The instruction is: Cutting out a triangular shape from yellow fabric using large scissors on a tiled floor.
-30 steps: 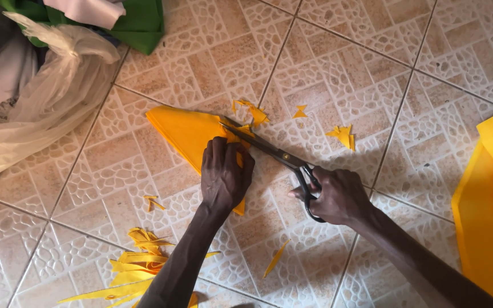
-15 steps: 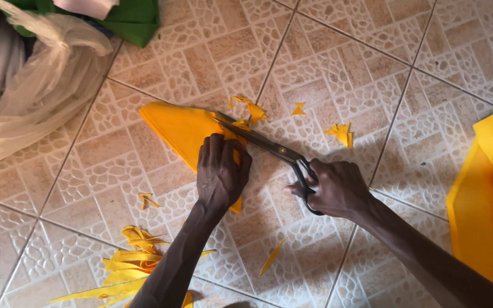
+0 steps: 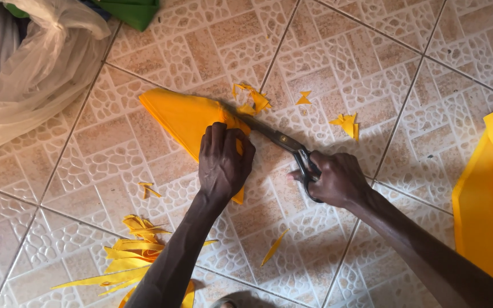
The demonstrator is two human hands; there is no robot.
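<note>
A folded piece of yellow fabric (image 3: 181, 117) lies on the patterned tile floor (image 3: 372, 63). My left hand (image 3: 222, 162) presses down on its lower right part, fingers curled over the edge. In my right hand (image 3: 338, 179) are dark scissors (image 3: 283, 142), fingers through the handles. The blades point up and to the left along the fabric's right edge, their tips at the cloth.
Small yellow offcuts (image 3: 346, 124) lie scattered above the scissors, and a pile of yellow strips (image 3: 124, 259) sits near my left forearm. More yellow cloth (image 3: 492, 199) is at the right edge. A translucent plastic bag (image 3: 35, 74) and green fabric (image 3: 129, 11) are at top left.
The scissors have advanced along the fabric's edge, the blades closing further into the cloth. My left hand keeps pressing on the fabric. The camera has shifted slightly.
</note>
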